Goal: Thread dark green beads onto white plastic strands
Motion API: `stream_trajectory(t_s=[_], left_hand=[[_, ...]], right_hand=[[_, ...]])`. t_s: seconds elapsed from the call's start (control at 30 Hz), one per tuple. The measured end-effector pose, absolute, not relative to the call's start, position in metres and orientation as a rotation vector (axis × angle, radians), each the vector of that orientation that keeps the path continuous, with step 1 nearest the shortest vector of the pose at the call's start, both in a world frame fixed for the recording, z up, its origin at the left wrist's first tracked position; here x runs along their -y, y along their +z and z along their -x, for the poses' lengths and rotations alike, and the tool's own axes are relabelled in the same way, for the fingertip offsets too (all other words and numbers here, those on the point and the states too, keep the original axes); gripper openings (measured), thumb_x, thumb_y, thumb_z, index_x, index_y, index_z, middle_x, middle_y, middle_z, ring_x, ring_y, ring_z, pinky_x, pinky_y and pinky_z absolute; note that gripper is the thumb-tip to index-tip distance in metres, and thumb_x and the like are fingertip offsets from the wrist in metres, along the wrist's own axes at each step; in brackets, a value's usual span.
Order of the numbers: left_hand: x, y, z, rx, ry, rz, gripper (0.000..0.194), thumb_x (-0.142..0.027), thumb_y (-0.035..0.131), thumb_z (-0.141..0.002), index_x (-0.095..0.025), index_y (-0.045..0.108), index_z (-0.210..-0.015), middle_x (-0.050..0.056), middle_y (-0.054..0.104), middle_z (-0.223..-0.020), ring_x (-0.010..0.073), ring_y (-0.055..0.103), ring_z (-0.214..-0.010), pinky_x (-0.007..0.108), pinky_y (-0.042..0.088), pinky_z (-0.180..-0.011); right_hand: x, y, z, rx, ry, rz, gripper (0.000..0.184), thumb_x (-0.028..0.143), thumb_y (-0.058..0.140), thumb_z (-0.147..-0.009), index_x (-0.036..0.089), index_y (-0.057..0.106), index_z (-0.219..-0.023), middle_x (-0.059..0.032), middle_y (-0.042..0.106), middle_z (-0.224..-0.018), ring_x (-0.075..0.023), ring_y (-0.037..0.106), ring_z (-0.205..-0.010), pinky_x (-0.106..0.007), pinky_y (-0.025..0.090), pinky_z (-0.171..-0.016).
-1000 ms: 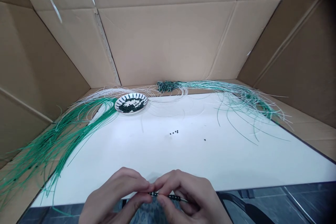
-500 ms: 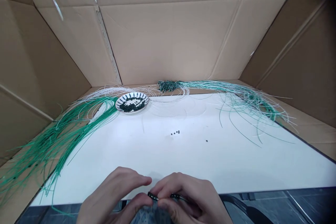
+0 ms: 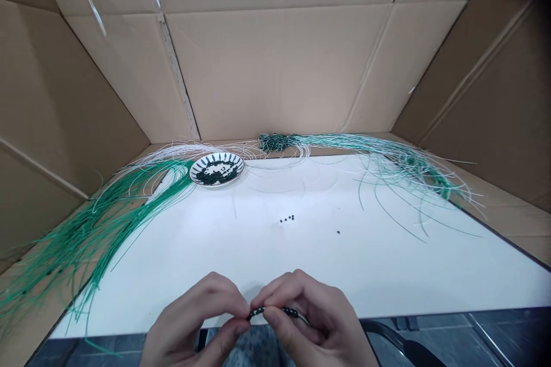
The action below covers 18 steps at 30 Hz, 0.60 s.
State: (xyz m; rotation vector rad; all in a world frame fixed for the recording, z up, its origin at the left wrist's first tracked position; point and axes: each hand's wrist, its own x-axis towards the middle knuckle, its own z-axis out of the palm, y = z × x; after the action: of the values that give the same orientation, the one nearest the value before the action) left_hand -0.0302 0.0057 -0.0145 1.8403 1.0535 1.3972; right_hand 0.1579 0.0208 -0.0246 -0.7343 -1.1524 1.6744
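Note:
A short strand of dark beads (image 3: 257, 312) with a pale cord runs between my two hands at the front edge of the table. My left hand (image 3: 200, 315) pinches its left end between thumb and forefinger. Close beside it, my right hand (image 3: 316, 315) grips the strand between thumb and fingers, and more beads and a pale cord show under its fingers. Part of the strand is hidden by the right fingertips. Several loose dark beads (image 3: 286, 219) lie on the white table beyond my hands, with a single dark bead (image 3: 338, 232) farther right.
A striped plate (image 3: 224, 156) of dark beads stands at the back left. Green strands (image 3: 77, 241) spread along the left side. A dark beaded bundle (image 3: 275, 142) lies at the back, its green and white strands (image 3: 413, 160) trailing right. Cardboard walls (image 3: 275, 69) enclose the table.
My left thumb and forefinger, apart before, have closed on the left end of the beaded strand. Both hands have risen slightly, and the strand shows more clearly between them.

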Motion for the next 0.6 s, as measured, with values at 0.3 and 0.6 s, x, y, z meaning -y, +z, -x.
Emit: stream_trajectory(t_s=[0.3, 0.6], left_hand=[[-0.0022, -0.0173, 0.0296, -1.22, 1.258, -1.727, 0.008, -0.026, 0.066, -0.094, -0.03, 0.072, -0.092, -0.002, 0.073, -0.083, 0.0155, 0.07, -0.077, 0.02, 0.056, -0.07], [-0.0017, -0.0156, 0.0299, -1.173, 1.268, -1.794, 0.012, -0.023, 0.065, -0.095, -0.033, 0.072, -0.096, -0.004, 0.075, -0.084, 0.0141, 0.071, -0.077, 0.019, 0.057, -0.07]], right_hand=[[-0.0257, -0.0293, -0.1648, 1.386, 1.461, 0.639, 0.007, 0.026, 0.072, -0.094, 0.026, 0.079, -0.092, -0.0049, 0.079, -0.097, -0.0159, 0.075, -0.089, -0.019, 0.056, -0.078], [-0.0207, -0.0309, -0.1649, 1.488, 1.255, 0.672, 0.019, 0.013, 0.069, -0.092, 0.03, 0.077, -0.097, -0.0003, 0.08, -0.098, -0.0142, 0.076, -0.088, -0.016, 0.057, -0.078]])
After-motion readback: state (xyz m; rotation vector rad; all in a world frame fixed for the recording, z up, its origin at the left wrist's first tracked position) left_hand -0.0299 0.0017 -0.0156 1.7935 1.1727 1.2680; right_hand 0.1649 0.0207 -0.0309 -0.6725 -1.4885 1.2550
